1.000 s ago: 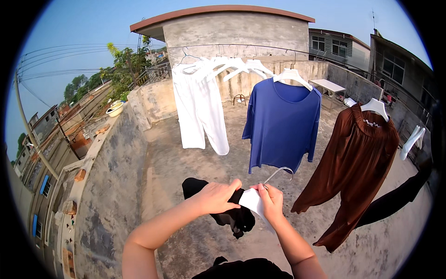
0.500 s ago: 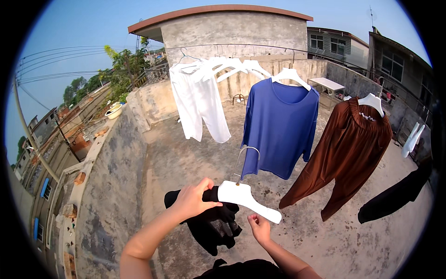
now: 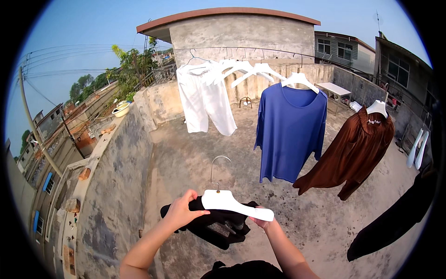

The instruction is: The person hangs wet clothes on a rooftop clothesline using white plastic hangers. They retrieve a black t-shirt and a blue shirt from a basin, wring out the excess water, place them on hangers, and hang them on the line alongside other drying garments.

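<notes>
A white clothes hanger (image 3: 234, 206) with a metal hook is in front of me, its left arm inside a black garment (image 3: 218, 232). My left hand (image 3: 182, 211) is closed around the cloth-covered left side of the hanger, thumb along the lower edge. My right hand (image 3: 264, 223) is at the bare right end, partly hidden behind it, with its fingers closed at the edge of the black cloth. The garment hangs bunched below the hanger. Past my hands, a blue long-sleeved top (image 3: 292, 135) and brown trousers (image 3: 353, 149) hang on white hangers.
White trousers (image 3: 204, 100) and several bare white hangers (image 3: 258, 70) hang from a line across the roof terrace. Dark clothing (image 3: 395, 223) hangs at the right. A low wall (image 3: 116, 181) runs along the left, with a basin (image 3: 121, 110) on it. A white table (image 3: 334, 88) stands far right.
The hanger and black garment have shifted left and slightly down in view. My right hand has come up to the hanger's right end, and black cloth now reaches it. The brown trousers have swung.
</notes>
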A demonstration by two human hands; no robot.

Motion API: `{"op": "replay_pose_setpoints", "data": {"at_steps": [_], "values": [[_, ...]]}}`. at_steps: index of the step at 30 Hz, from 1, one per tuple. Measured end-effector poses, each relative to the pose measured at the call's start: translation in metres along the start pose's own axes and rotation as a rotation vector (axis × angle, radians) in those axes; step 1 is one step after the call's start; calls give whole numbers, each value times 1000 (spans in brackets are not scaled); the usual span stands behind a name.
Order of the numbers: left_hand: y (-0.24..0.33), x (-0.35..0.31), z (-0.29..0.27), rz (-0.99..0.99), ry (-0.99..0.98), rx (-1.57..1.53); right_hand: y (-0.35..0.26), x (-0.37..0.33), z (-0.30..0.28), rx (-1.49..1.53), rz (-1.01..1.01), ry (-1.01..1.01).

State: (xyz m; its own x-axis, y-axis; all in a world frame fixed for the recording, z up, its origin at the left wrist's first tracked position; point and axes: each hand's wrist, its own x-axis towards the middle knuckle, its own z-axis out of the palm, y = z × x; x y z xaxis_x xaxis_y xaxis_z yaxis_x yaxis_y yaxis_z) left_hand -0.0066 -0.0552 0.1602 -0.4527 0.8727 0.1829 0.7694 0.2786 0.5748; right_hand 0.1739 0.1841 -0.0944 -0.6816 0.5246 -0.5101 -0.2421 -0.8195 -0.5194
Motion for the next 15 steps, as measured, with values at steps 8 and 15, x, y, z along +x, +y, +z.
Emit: {"op": "replay_pose_setpoints", "data": {"at_steps": [8, 15], "values": [[-28, -8, 21, 81, 178, 320, -39, -81, 40, -141, -268, 194], [5, -6, 52, 338, 184, 380, -32, -106, 72, -734, -616, 173]]}}
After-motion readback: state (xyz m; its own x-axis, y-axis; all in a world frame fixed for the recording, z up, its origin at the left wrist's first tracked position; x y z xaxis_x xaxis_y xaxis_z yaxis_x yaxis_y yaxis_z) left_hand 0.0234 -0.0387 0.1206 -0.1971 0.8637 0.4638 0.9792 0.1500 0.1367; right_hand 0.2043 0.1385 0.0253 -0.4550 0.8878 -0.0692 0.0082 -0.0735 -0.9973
